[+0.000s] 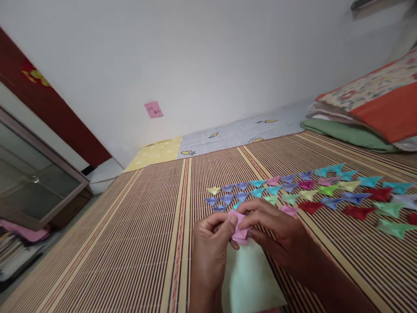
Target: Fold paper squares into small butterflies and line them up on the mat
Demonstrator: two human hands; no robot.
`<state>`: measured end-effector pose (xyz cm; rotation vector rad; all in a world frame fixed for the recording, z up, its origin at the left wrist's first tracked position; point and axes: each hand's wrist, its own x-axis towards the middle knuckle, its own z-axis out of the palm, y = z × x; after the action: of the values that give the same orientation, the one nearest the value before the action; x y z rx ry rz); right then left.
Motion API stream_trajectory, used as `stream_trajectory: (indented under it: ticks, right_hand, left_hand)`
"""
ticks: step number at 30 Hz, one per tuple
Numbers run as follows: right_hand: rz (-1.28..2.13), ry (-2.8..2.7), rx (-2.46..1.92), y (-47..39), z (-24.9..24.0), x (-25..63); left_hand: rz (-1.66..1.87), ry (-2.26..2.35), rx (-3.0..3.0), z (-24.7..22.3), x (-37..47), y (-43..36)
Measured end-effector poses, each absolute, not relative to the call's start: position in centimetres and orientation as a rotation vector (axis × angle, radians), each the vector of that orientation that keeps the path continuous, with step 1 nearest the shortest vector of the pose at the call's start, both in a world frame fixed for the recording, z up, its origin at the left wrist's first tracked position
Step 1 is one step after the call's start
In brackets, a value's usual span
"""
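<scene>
"One folded pink paper (240,234) is pinched by the left hand (211,248) and right hand (277,226)?"

"Yes, above smooth pale-green paper (251,278); the pink edges are partly covered by both hands."

L hand (213,245) & R hand (276,226) holding pink paper (240,232) over striped mat (137,243).

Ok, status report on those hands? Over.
Left hand and right hand gripping pink paper. Pale green sheet nearby. Coloured paper shapes just beyond; nothing seen blocking.
</scene>
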<state>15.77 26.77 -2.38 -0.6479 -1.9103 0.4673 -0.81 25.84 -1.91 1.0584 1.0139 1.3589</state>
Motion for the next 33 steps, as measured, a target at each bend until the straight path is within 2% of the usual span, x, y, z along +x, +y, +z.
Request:
stream_trajectory:
  ticks: [12, 20, 28, 33]
  right_hand:
    - [0.568, -1.778, -0.711, 25.9, -2.0, 14.6]
    - [0.334, -1.885, -0.687, 25.9, -2.0, 14.6]
    - [0.492, -1.778, -0.750, 25.9, -2.0, 14.1]
    - [0.504, -1.747, -0.763, 25.7, -2.0, 14.0]
  left_hand:
    - [1.372, 0.904, 0.895, -1.6, -0.7, 26.0]
    - [1.341, 0.922, 0.826, -1.5, -0.7, 26.2]
    - [1.454, 0.990, 0.881, -1.6, -0.4, 26.0]
    - [1.376, 0.903, 0.993, -1.8, -1.1, 25.8]
